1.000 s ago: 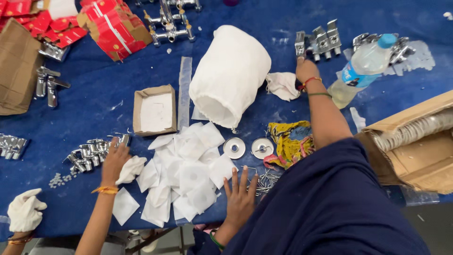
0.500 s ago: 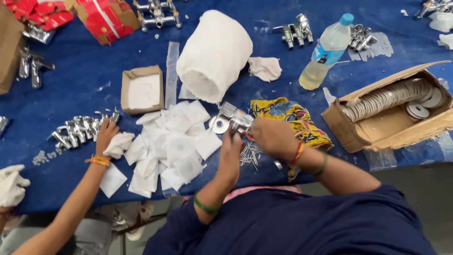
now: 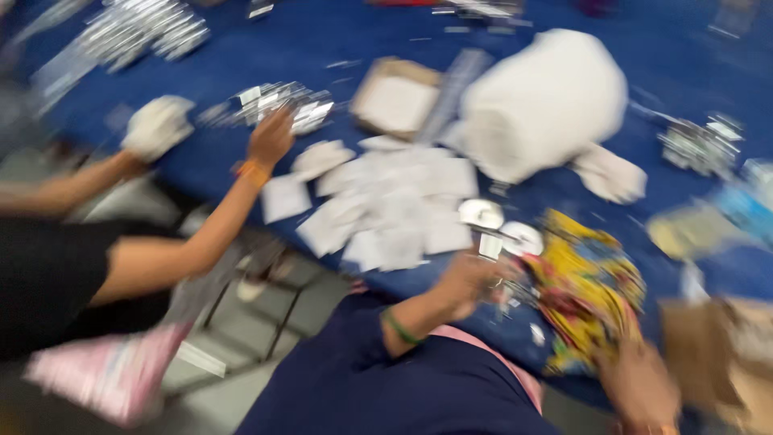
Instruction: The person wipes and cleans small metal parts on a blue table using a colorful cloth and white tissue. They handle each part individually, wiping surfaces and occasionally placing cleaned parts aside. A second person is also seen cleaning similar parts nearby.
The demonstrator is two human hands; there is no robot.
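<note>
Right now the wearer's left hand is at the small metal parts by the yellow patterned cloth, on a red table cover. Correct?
Not quite: the table cover is blue, not red. The head view shows the left hand at the small metal parts beside the yellow patterned cloth, though blur hides the grip.

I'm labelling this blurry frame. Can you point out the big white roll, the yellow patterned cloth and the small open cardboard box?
big white roll (image 3: pixel 543 101), head view, middle of its side.
yellow patterned cloth (image 3: pixel 592 294), head view, its centre.
small open cardboard box (image 3: pixel 394 101), head view, its white inside.
</note>
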